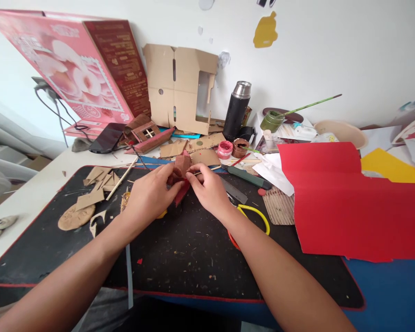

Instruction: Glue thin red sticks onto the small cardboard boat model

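With left hand (155,190) and right hand (209,190) I'm pinching a reddish-brown piece (182,164) (tips half-hidden). Scissors (260,215) under my right forearm (266,263) are risking a snag.

Left hand (154,191) and right hand (207,188) pinching small red-brown piece (182,164) over black mat (193,263). Scissors (260,216) partly under right forearm (273,258). Red sheet (349,212) at right.

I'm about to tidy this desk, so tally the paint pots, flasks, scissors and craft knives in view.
Paint pots: 3
Flask: 1
Scissors: 1
Craft knife: 1
Total: 6
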`<state>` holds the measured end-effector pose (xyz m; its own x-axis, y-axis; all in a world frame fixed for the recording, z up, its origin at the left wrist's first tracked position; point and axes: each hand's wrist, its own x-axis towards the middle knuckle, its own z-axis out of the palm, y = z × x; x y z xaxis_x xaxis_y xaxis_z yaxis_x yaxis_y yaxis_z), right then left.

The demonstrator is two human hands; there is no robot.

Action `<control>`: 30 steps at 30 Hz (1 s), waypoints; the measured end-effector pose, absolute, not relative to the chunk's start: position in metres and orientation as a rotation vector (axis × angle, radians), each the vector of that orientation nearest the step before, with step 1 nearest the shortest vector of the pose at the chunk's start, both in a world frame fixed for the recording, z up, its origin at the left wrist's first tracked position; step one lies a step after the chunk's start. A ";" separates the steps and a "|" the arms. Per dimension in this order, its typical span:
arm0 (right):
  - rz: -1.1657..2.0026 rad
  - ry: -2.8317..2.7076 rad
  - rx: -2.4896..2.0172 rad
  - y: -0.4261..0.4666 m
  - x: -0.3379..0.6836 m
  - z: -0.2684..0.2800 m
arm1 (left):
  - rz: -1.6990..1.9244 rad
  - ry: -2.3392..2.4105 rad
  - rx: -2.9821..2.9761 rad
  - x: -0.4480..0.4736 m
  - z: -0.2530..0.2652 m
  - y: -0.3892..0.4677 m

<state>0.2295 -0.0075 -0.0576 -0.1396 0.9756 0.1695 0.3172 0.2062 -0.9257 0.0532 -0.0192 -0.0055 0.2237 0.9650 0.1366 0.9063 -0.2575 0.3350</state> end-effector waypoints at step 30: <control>0.842 -1.566 -1.224 -0.013 0.249 -0.055 | 0.513 1.690 2.405 0.046 0.003 -0.013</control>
